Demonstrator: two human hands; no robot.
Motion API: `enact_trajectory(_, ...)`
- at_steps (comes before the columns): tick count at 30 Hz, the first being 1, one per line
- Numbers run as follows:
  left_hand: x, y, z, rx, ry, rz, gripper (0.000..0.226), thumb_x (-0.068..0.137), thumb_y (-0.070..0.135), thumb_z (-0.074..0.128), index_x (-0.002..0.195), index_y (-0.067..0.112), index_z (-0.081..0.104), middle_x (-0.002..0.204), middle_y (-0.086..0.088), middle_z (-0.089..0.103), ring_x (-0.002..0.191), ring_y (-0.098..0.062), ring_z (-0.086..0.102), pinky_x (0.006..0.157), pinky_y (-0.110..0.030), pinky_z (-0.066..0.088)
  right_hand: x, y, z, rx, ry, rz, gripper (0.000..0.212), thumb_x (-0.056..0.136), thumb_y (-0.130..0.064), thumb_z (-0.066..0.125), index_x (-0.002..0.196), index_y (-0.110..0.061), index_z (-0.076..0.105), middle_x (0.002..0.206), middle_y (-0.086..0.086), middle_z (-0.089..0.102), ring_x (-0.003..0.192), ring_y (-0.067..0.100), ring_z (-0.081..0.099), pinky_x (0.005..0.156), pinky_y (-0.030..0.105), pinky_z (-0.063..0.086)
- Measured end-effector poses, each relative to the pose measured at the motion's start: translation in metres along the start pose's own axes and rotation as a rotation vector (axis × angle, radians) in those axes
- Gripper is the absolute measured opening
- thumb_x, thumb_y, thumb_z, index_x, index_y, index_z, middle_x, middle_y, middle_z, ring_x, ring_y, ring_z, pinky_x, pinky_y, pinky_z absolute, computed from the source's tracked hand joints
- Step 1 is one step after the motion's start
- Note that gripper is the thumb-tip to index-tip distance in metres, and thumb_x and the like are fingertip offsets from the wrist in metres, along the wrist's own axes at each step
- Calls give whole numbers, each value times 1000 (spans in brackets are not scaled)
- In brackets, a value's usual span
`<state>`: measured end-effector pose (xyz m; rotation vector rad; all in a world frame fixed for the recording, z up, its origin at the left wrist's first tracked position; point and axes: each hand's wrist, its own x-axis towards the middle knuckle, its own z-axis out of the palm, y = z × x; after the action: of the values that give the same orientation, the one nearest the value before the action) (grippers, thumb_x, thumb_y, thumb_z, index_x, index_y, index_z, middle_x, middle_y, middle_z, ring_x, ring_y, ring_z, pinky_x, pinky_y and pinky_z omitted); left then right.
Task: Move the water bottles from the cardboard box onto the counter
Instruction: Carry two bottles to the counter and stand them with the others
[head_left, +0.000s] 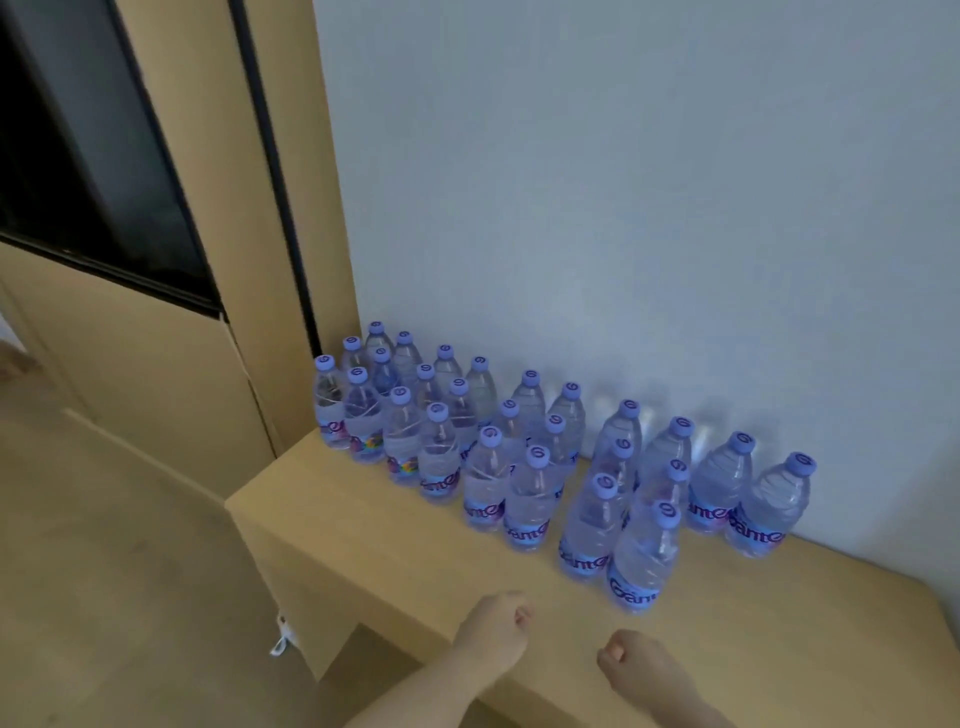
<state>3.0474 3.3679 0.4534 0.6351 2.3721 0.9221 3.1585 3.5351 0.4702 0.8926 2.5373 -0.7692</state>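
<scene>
Pale wall (623, 208) backs a light wood worktop (415, 545), whose left end stops short of a tall wood cabinet (156, 389) with a dark glass panel (78, 156). Clear plastic bottles (530, 499) with lilac caps stand upright in loose rows along the back edge, filling the back left corner and thinning toward the right. A broad bare strip runs along the front edge. Over that strip, the left hand (496, 631) and right hand (636, 662) hang apart, each grip curled into a loose fist with nothing in it. Beige floor (104, 571) lies open to the left.
</scene>
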Motion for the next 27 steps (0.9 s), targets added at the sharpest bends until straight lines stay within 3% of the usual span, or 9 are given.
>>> enact_trajectory(3, -25, -47, -44, -31, 59, -68, 31, 94, 8, 42, 120, 12, 59, 115, -10, 64, 107, -23, 60, 84, -21, 44, -7, -69, 31, -105, -63, -128, 17, 90, -37, 45, 89, -24, 57, 110, -1, 64, 103, 18, 59, 82, 26, 45)
enact_trajectory(8, -73, -124, -136, -58, 166, -201, 32, 99, 11, 42, 128, 12, 54, 122, -5, 61, 113, -22, 58, 93, -26, 44, -12, -203, 74, -252, -101, -376, 31, 93, -36, 45, 115, -18, 56, 120, 2, 62, 108, 22, 58, 84, 28, 46)
enact_trajectory(14, -135, -215, -249, 13, 375, -421, 33, 92, 19, 46, 121, 19, 60, 124, -3, 64, 115, -24, 59, 96, -33, 47, -12, -362, 127, -385, -185, -653, 31, 93, -32, 48, 114, -13, 61, 116, 6, 63, 107, 23, 59, 76, 25, 40)
enact_trajectory(19, -173, -311, -333, 51, 444, -643, 33, 90, 14, 46, 118, 13, 64, 120, -10, 65, 113, -26, 61, 95, -38, 50, 2, -493, 182, -422, -265, -823, 28, 96, -38, 46, 109, -18, 60, 100, 1, 64, 89, 16, 59, 71, 28, 44)
enact_trajectory(23, -192, -378, -401, 2, 541, -795, 33, 92, 16, 45, 121, 12, 61, 125, -11, 63, 116, -27, 59, 96, -34, 49, 18, -596, 221, -478, -323, -920, 29, 95, -44, 45, 109, -22, 60, 105, -1, 63, 96, 17, 60, 83, 33, 51)
enact_trajectory(27, -206, -427, -468, -74, 607, -920, 37, 92, 18, 40, 125, 22, 57, 131, -2, 59, 119, -23, 56, 98, -32, 46, 30, -697, 251, -600, -393, -985, 31, 95, -45, 43, 109, -22, 58, 107, -1, 62, 98, 18, 59, 85, 34, 49)
